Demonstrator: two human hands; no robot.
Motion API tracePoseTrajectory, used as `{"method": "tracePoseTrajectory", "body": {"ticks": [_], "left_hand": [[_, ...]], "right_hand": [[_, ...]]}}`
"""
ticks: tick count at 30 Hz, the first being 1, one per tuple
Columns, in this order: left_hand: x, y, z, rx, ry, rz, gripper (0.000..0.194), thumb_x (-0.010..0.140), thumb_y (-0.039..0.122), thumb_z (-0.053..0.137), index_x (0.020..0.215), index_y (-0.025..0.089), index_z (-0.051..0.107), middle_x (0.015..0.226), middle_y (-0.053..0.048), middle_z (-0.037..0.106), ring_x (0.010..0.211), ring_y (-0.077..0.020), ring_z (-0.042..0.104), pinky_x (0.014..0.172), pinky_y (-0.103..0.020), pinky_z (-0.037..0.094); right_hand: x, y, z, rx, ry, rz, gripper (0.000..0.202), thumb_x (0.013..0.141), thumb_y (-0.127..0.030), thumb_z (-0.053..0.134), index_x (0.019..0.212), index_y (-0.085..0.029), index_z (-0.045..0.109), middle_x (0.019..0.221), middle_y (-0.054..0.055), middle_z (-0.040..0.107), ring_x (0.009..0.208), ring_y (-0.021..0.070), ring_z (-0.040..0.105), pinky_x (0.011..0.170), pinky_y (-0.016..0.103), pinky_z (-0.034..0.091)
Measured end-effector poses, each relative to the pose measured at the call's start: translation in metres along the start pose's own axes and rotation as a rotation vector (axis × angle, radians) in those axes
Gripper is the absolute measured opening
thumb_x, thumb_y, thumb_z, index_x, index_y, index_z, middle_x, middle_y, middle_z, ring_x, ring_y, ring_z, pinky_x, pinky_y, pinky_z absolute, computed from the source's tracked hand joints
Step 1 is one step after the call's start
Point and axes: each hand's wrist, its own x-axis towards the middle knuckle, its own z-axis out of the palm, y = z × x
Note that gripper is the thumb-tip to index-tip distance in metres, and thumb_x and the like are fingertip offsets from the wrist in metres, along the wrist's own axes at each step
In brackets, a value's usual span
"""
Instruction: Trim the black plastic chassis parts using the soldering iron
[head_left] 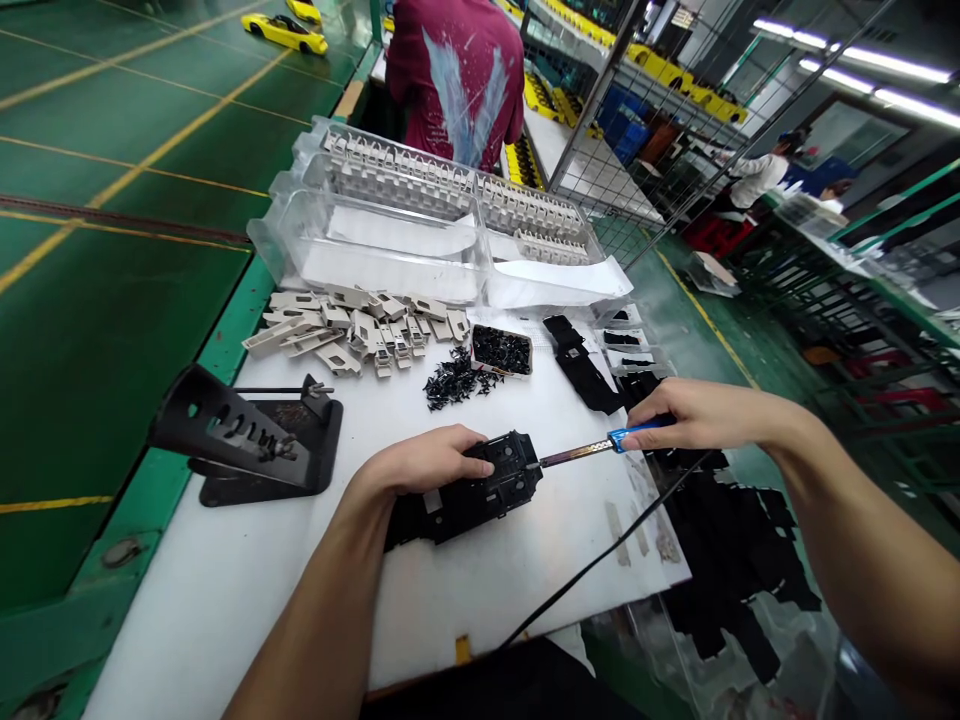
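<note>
My left hand (431,460) is closed on a black plastic toy car chassis (484,495) and holds it against the white table, thumb on top. In my right hand (694,412) is a soldering iron with a blue handle (636,437). Its heat-stained metal shaft (576,454) points left, and the tip meets the right end of the chassis. From the handle a black cord (600,555) runs down to the table's front edge. Beyond the chassis lies a heap of small black parts (454,380), beside a small box (502,350) full of the same.
A black iron stand (262,440) occupies the table's left side. Pale grey plastic parts (360,325) are piled at the back, before clear trays (390,270). More black chassis pieces (739,570) are heaped at the right. A person in a maroon shirt (461,80) sits beyond.
</note>
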Motion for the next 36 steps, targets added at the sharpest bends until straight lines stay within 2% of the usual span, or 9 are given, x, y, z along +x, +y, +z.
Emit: {"method": "tracePoseTrajectory", "body": {"ticks": [6,12,14,18,21,23,26,32,36], "left_hand": [[0.000,0.001,0.000,0.021,-0.004,-0.004,0.036,0.078,0.046,0.058,0.096,0.016,0.068,0.092,-0.005,0.070,0.081,-0.0219,0.060,0.071,-0.028,0.045],[0.002,0.000,0.000,0.093,0.138,-0.044,0.042,0.083,0.053,0.048,0.088,0.016,0.067,0.091,-0.004,0.068,0.082,-0.0209,0.058,0.072,-0.028,0.042],[0.003,-0.001,0.000,0.053,0.162,-0.041,0.041,0.082,0.053,0.049,0.081,0.016,0.066,0.084,-0.003,0.067,0.077,-0.0202,0.056,0.070,-0.029,0.042],[0.006,-0.003,0.002,-0.050,0.326,-0.032,0.041,0.083,0.053,0.046,0.077,0.015,0.063,0.079,-0.004,0.063,0.074,-0.0206,0.054,0.069,-0.031,0.042],[0.009,-0.005,0.000,-0.081,0.469,-0.016,0.044,0.087,0.051,0.034,0.084,0.015,0.059,0.085,-0.006,0.062,0.079,-0.0212,0.055,0.071,-0.031,0.043],[0.010,-0.005,-0.001,-0.079,0.509,0.003,0.044,0.088,0.050,0.031,0.085,0.015,0.057,0.084,-0.006,0.061,0.079,-0.0208,0.054,0.071,-0.031,0.044],[0.009,-0.004,-0.001,-0.032,0.482,0.023,0.040,0.088,0.050,0.035,0.079,0.016,0.054,0.080,-0.005,0.058,0.077,-0.0198,0.052,0.070,-0.031,0.043],[0.002,0.000,0.003,0.056,0.296,0.041,0.039,0.087,0.051,0.042,0.072,0.017,0.054,0.074,-0.001,0.054,0.070,-0.0174,0.048,0.066,-0.029,0.041],[0.002,0.000,0.003,0.077,0.259,0.037,0.038,0.088,0.049,0.040,0.072,0.017,0.055,0.072,-0.001,0.054,0.069,-0.0169,0.048,0.065,-0.028,0.040]], "right_hand": [[0.003,0.001,-0.001,-0.004,0.004,0.000,0.051,0.089,-0.062,0.046,0.060,-0.019,0.048,0.058,-0.003,0.034,0.053,0.0109,0.028,0.051,0.027,0.026],[-0.008,-0.004,-0.006,0.001,0.171,-0.010,0.044,0.090,-0.058,0.048,0.076,-0.020,0.064,0.061,-0.001,0.050,0.054,0.0123,0.041,0.052,0.026,0.030],[-0.009,-0.010,-0.002,-0.017,0.182,-0.006,0.044,0.091,-0.058,0.046,0.082,-0.020,0.066,0.062,0.000,0.054,0.053,0.0127,0.044,0.052,0.027,0.030],[-0.001,-0.027,0.026,-0.066,0.225,0.040,0.046,0.093,-0.059,0.040,0.079,-0.021,0.060,0.057,-0.001,0.051,0.050,0.0130,0.044,0.053,0.027,0.029],[0.006,-0.035,0.056,0.052,0.342,0.071,0.047,0.096,-0.059,0.034,0.079,-0.021,0.056,0.062,-0.001,0.052,0.055,0.0140,0.047,0.055,0.027,0.032],[0.009,-0.036,0.070,0.110,0.389,0.101,0.048,0.096,-0.059,0.032,0.079,-0.021,0.056,0.063,0.000,0.052,0.055,0.0143,0.047,0.055,0.027,0.033],[0.008,-0.035,0.073,0.091,0.378,0.115,0.047,0.095,-0.060,0.034,0.081,-0.022,0.059,0.061,0.000,0.053,0.054,0.0149,0.048,0.054,0.027,0.032],[0.000,-0.035,0.038,-0.115,0.244,0.072,0.050,0.093,-0.063,0.036,0.077,-0.022,0.060,0.053,0.000,0.052,0.048,0.0138,0.045,0.051,0.027,0.026],[0.004,-0.038,0.029,-0.167,0.204,0.078,0.053,0.093,-0.064,0.035,0.076,-0.022,0.062,0.054,0.000,0.054,0.048,0.0137,0.045,0.051,0.027,0.026]]}}
